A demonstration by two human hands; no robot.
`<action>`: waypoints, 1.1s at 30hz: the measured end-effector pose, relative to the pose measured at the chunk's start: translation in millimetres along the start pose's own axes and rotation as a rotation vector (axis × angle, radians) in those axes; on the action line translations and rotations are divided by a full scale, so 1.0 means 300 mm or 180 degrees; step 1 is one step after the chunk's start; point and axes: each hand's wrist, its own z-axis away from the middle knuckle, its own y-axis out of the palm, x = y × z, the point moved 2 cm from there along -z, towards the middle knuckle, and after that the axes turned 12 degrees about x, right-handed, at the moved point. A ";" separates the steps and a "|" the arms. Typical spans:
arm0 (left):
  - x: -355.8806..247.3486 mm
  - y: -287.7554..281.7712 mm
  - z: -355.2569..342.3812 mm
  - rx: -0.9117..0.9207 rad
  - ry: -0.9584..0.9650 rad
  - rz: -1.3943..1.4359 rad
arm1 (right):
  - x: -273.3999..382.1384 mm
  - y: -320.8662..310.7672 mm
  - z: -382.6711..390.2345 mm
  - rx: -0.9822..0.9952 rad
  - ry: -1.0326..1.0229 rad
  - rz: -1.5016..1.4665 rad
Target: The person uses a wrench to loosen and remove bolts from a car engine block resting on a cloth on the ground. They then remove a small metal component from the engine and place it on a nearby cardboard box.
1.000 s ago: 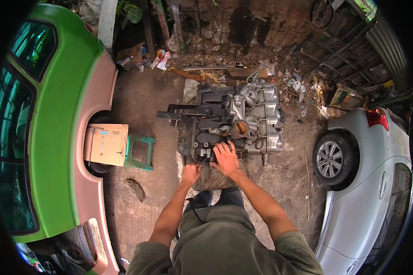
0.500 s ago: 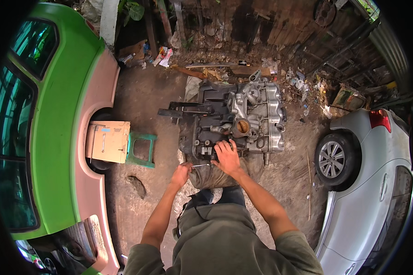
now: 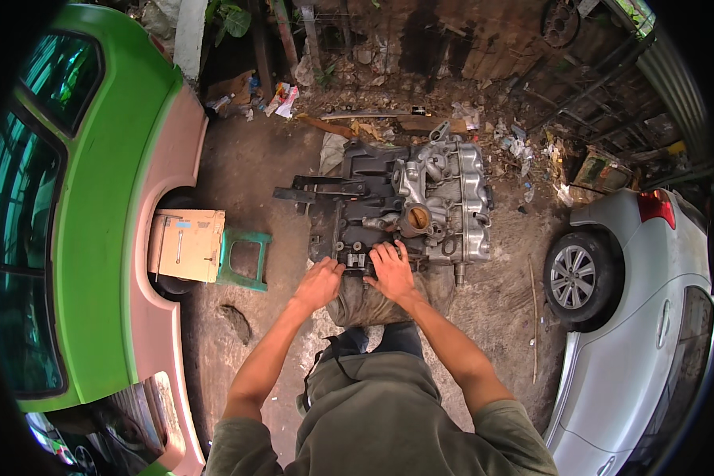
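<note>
Both hands had shifted over the last second. The left hand (image 3: 319,283) sat at the near-left edge of the grey and black metal engine block (image 3: 408,206), which lay on the dirt floor (image 3: 254,166) between the two cars. A second earlier that hand was lower, at the edge of the dirty brown rag (image 3: 365,305) below the block; it had come up and left, onto the block's near corner. Its fingers were curled narrow against the metal; whether they pinched any small part could not be told.

The right hand (image 3: 390,271) had stayed on the near face of the block, fingers spread wide and flat, palm down, holding nothing that showed. It looked pressed on the dark fittings there, just beside the left hand, not touching it.

The block itself had not moved: same spot, silver cast half to the right, dark half to the left, round rusty-orange port (image 3: 417,218) just far of the right hand.

Judgement: both hands were now on the block's near edge, so the work had gone from the rag to the engine, likely steadying or feeling at a fitting.

Around: green and pink car (image 3: 111,206) at left, cardboard box (image 3: 189,244) on a green plastic stool (image 3: 246,260) near it, silver car (image 3: 642,317) at right.
</note>
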 end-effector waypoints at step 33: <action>0.069 0.078 0.033 -0.0433 0.0112 -0.0296 | 0.003 0.006 -0.004 0.0059 0.0014 -0.0031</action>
